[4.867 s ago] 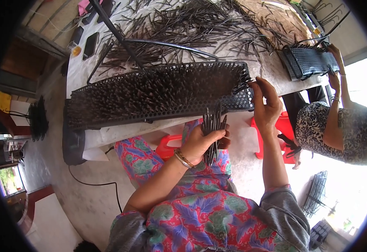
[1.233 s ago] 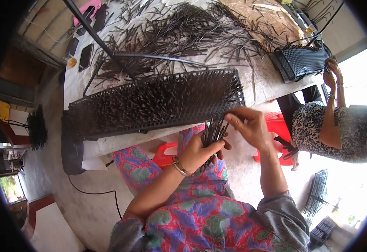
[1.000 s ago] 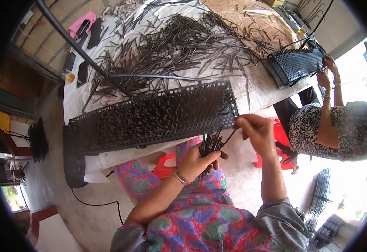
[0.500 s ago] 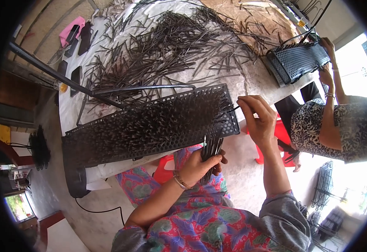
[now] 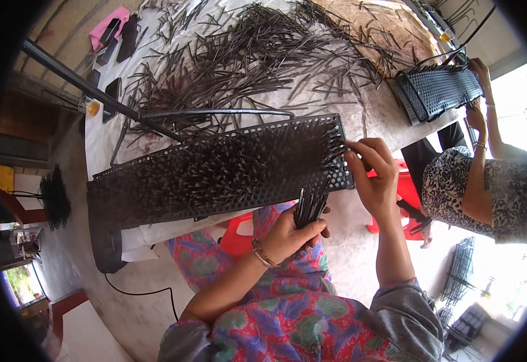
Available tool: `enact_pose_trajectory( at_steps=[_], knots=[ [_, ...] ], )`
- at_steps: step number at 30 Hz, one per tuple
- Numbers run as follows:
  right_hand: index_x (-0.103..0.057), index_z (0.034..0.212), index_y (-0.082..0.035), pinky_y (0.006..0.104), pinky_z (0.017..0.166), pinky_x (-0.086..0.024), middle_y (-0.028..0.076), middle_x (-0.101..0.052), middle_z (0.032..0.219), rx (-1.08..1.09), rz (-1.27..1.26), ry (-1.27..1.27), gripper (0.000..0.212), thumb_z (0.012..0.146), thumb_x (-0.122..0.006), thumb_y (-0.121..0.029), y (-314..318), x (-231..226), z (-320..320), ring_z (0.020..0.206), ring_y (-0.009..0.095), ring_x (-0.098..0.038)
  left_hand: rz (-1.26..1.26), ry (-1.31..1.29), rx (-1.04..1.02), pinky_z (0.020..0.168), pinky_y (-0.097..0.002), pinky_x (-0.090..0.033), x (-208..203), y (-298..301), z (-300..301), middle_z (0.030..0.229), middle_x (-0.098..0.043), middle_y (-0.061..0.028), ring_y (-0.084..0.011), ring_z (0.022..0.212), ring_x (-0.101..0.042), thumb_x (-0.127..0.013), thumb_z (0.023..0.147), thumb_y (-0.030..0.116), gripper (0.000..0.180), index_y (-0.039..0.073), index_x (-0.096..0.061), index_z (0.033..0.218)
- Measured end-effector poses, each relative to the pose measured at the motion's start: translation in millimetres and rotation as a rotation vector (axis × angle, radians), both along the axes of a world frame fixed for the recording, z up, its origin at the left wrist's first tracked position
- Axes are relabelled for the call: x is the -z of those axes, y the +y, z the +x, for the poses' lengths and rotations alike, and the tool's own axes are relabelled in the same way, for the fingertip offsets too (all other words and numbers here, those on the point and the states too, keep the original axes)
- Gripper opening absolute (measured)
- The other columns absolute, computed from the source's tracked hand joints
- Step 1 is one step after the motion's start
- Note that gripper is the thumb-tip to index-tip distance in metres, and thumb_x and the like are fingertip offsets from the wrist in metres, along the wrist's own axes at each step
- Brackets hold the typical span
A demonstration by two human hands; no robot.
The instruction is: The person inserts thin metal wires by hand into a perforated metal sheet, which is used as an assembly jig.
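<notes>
My left hand (image 5: 292, 236) is closed round a bundle of thin dark rods (image 5: 309, 208), their upper ends fanning out just below the rack's right end. A long black perforated rack (image 5: 287, 192) lies tilted in front of me, with many dark rods (image 5: 215, 175) standing packed in its holes. At the rack's right edge, my right hand (image 5: 377, 172) has thumb and forefinger pinched together, apparently on one thin dark rod among the outermost ones; the fingertips partly hide it.
Loose dark rods (image 5: 257, 54) lie heaped across the table (image 5: 360, 108) beyond the rack. A metal bar (image 5: 94, 87) slants in from the left. On the right, another person's hands (image 5: 478, 117) are at a second perforated rack (image 5: 438, 87). Red stools (image 5: 237, 235) stand below.
My right hand has brought its rod up against the rack's right end; the rod stuck out plainly from the fingers before. The left hand still grips its bundle. The view has shifted slightly.
</notes>
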State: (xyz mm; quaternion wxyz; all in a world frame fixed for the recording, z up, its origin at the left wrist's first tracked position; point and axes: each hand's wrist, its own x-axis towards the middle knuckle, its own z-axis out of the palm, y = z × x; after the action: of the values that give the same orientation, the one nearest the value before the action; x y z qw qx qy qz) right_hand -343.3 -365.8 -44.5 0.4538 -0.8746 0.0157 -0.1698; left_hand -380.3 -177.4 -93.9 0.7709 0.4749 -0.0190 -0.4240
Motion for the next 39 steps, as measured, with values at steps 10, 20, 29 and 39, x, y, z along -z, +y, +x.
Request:
enact_pose_trajectory(
  at_steps=[10, 20, 29, 39],
  knots=[
    [-0.066, 0.088, 0.002, 0.0214, 0.056, -0.042, 0.004, -0.063, 0.081, -0.170, 0.494, 0.335, 0.012, 0.085, -0.065, -0.009, -4.6, -4.4, -29.2, 0.068, 0.007, -0.054, -0.019, -0.210, 0.038, 0.046, -0.0169, -0.041, -2.3, -0.3, -3.2, 0.080, -0.061, -0.0009, -0.0031, 0.055, -0.053, -0.060, 0.089, 0.017, 0.034, 0.000, -0.051, 0.117],
    [-0.065, 0.089, 0.003, 0.0199, 0.054, -0.039, 0.004, -0.062, 0.079, 0.171, 0.266, -0.124, 0.008, 0.084, -0.063, -0.003, -18.6, -6.8, -8.6, 0.060, 0.006, -0.050, 0.035, -0.156, 0.076, 0.045, -0.0193, -0.039, 7.3, -3.5, -3.7, 0.078, -0.061, -0.0032, -0.0036, 0.054, -0.050, -0.057, 0.090, 0.014, 0.032, -0.001, -0.050, 0.117],
    [-0.064, 0.089, 0.003, 0.0241, 0.063, -0.045, 0.008, -0.064, 0.083, 0.146, 0.065, -0.162, 0.008, 0.081, -0.063, 0.001, -11.6, 4.4, -1.6, 0.069, 0.012, -0.058, 0.032, -0.099, 0.063, 0.045, -0.0200, -0.038, 6.6, -0.4, -6.4, 0.077, -0.060, -0.0043, -0.0043, 0.053, -0.048, -0.055, 0.091, 0.012, 0.031, -0.002, -0.049, 0.117],
    [-0.064, 0.091, 0.002, 0.0280, 0.066, -0.048, 0.011, -0.063, 0.086, 0.010, -0.091, -0.204, 0.013, 0.078, -0.064, 0.004, -17.7, 3.4, 2.0, 0.076, 0.020, -0.062, -0.072, 0.093, 0.058, 0.046, -0.0200, -0.038, 4.8, 3.4, -5.0, 0.081, -0.059, -0.0051, -0.0044, 0.055, -0.047, -0.057, 0.089, 0.013, 0.038, -0.003, -0.045, 0.122]
  ],
)
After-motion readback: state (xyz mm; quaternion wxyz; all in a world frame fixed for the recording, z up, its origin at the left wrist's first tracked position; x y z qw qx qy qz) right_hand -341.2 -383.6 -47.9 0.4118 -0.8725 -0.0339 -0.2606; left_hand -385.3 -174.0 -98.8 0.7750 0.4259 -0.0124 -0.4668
